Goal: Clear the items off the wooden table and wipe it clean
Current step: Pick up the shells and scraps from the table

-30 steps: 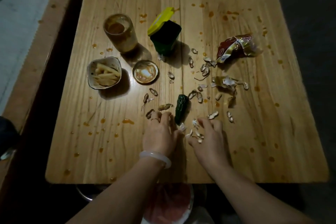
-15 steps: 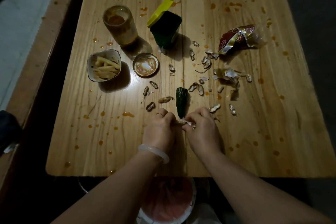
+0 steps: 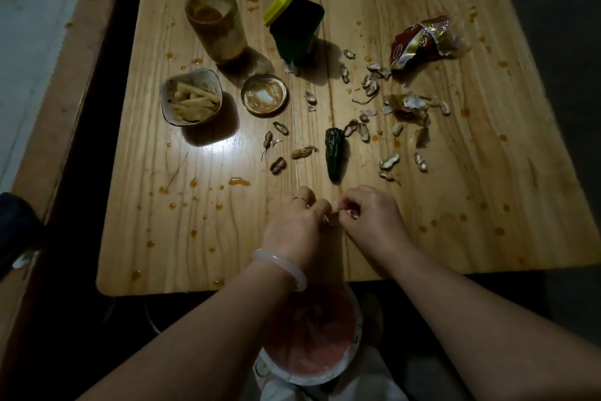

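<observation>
Both my left hand (image 3: 297,225) and right hand (image 3: 374,217) pinch gathered shell scraps (image 3: 332,219) over the wooden table (image 3: 487,205) near its front edge. Risk: loose fragments slip between fingers, missing the bin (image 3: 312,348) below; remaining peanut shells (image 3: 388,161) lie well apart.

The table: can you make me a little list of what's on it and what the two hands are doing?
table: wooden table, spotted with orange sauce drops
left hand: left hand curled, pinching shell scraps near the front edge
right hand: right hand curled, pinching the same scraps
jar: open glass jar, sauce-smeared, lid lying beside it
bowl: small bowl of pale food strips
green things: cucumber piece; dark green box with yellow lid open
litter: peanut shells, red snack wrapper
below the table: bin with a red liner
</observation>
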Demonstrator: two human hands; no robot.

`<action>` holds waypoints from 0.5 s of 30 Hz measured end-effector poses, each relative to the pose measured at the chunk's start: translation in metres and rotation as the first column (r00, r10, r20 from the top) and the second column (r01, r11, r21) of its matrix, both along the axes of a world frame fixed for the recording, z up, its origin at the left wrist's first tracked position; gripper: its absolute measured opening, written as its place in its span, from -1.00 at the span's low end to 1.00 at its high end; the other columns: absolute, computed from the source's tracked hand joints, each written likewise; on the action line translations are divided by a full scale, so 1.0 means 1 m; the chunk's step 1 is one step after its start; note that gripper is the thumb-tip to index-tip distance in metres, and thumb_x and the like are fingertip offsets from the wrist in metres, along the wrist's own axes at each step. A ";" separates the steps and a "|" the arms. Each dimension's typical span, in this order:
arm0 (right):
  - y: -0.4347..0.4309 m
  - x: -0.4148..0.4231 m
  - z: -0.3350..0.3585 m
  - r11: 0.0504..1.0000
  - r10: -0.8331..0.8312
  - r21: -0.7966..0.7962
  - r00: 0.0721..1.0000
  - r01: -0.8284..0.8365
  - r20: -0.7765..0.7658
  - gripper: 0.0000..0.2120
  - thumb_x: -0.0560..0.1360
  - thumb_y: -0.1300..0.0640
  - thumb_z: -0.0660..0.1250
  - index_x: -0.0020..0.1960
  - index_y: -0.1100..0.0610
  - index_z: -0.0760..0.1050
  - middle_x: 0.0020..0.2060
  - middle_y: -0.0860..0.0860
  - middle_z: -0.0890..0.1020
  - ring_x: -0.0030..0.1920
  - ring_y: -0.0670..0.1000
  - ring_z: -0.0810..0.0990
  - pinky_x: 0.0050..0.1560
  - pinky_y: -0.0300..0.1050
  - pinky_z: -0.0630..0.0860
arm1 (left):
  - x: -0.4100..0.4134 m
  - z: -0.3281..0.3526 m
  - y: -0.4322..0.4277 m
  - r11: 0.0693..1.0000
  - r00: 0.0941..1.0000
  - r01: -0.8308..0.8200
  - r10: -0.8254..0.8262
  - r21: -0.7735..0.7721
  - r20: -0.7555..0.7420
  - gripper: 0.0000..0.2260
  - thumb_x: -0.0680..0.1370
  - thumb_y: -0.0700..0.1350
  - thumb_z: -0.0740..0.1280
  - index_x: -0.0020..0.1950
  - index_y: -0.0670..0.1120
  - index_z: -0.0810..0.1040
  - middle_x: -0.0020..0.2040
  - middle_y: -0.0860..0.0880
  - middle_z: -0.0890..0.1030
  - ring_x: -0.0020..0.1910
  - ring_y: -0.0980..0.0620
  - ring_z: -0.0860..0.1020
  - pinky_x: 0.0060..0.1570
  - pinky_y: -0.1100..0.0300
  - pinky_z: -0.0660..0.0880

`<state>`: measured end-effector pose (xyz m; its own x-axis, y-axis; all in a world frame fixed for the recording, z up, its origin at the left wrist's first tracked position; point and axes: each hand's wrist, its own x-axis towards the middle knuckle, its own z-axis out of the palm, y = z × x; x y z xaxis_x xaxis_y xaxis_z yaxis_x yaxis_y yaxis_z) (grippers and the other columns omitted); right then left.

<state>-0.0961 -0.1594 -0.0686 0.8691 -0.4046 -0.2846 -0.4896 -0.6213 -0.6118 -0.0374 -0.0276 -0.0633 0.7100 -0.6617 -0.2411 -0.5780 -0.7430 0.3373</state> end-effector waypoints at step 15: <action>0.023 -0.017 0.022 0.945 -0.273 0.195 0.962 0.263 0.024 -0.88 0.47 0.19 0.44 -0.20 0.01 0.58 -0.30 -0.12 0.57 -0.28 -0.18 0.53 -0.35 -0.37 0.38 | 0.000 0.017 0.014 0.852 0.830 -0.497 0.411 -0.164 -0.376 -0.90 0.50 -0.21 0.37 -0.07 -0.04 0.65 0.00 0.04 0.57 -0.04 0.12 0.51 -0.07 0.32 0.43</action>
<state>-0.1133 -0.1366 -0.0462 0.7509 -0.5678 -0.3374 -0.5883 -0.3428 -0.7324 -0.0376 -0.0132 -0.0459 0.8571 -0.3499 -0.3780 -0.0257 -0.7620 0.6471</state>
